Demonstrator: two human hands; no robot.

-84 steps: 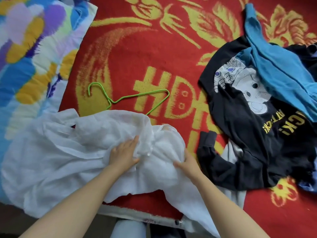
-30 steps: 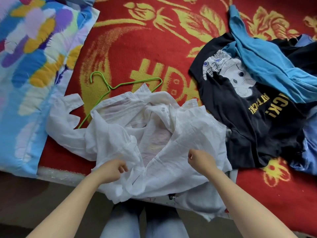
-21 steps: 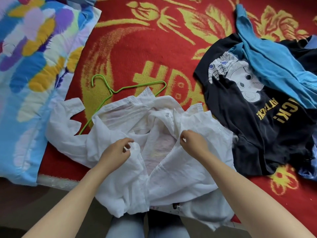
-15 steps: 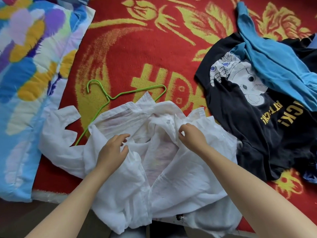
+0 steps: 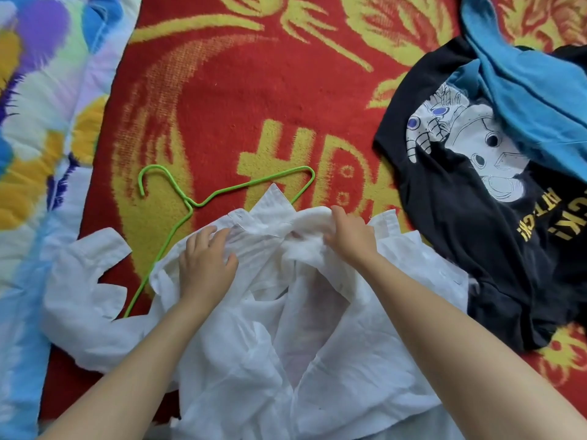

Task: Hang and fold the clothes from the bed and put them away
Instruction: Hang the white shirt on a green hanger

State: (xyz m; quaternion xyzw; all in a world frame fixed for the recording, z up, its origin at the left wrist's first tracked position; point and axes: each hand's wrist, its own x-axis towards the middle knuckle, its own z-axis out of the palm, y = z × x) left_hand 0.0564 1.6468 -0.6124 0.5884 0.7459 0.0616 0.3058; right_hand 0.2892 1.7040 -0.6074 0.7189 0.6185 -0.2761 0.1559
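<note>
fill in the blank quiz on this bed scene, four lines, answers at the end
The shirt that the left hand rests on and the right hand grips is ____ in colour.
The wire hanger partly under it is ____.
The t-shirt with yellow lettering is ____.
Draped over that t-shirt lies a ____ garment.
Missing words: white; green; black; blue.
</note>
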